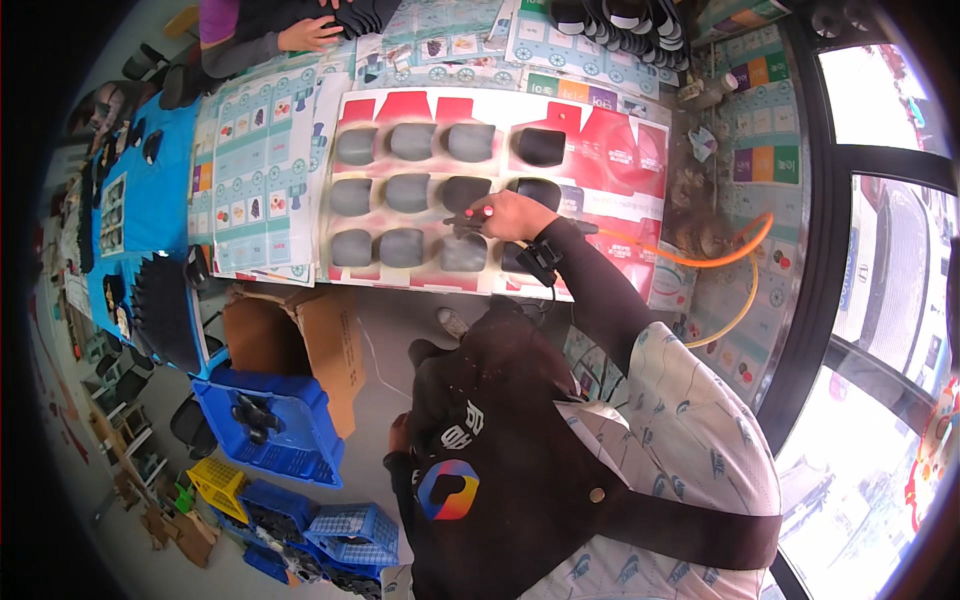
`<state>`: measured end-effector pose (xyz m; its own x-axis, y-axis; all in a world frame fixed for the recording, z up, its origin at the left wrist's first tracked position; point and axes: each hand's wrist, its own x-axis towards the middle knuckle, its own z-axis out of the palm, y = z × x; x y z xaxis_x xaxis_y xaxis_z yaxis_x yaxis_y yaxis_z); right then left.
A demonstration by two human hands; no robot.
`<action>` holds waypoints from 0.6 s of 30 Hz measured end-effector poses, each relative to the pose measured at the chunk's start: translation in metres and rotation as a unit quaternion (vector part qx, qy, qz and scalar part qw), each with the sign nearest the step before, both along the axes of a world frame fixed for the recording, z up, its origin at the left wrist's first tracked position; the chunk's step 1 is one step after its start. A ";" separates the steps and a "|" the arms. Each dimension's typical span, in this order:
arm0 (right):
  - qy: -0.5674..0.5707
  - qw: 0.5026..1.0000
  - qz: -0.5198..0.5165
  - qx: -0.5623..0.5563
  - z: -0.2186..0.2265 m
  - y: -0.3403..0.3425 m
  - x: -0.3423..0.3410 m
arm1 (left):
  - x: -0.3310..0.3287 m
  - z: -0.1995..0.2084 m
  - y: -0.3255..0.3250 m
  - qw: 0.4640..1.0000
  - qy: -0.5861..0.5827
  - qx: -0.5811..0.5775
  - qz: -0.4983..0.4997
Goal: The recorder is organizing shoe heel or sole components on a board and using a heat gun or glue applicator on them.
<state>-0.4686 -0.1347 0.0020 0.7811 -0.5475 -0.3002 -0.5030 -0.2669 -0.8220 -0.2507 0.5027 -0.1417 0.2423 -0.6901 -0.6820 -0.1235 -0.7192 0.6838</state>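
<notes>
My right hand (515, 214) is closed around a small dark spray gun (464, 222) joined to an orange hose. The gun is above the rows of curved shell-like pieces on the cardboard sheet (618, 200). Its nozzle end is close to a grey piece (464, 252) in the nearest row. Pieces on the left look pale grey, while the far right piece (541, 147) is darker and shinier. My forearm partly covers another dark piece (515, 257). My left hand (400, 433) hangs low beside my apron, with its fingers mostly hidden.
Across the table, another person's hand (310, 35) rests near dark pieces. Stacked black pieces (640, 30) lie at the back right. The orange hose (700, 262) loops on the right. Below left stand a cardboard box (335, 345) and blue crates (325, 440).
</notes>
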 end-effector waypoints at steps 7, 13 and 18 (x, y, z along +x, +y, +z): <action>0.113 0.993 0.003 0.044 -0.008 -0.013 -0.027 | -0.001 0.001 -0.020 0.959 -0.173 -0.037 -0.220; 0.150 0.986 -0.007 0.075 0.002 -0.005 -0.033 | -0.003 -0.001 -0.006 0.977 -0.137 0.017 -0.163; 0.105 0.992 -0.055 0.041 0.000 -0.002 -0.043 | 0.002 -0.001 -0.010 0.984 -0.110 0.029 -0.137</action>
<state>-0.5114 -0.1362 0.0016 0.6334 -0.5936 -0.4964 -0.6876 -0.1373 -0.7130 -0.2485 0.4930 -0.1428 0.1995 -0.7114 -0.6739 -0.4584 -0.6755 0.5775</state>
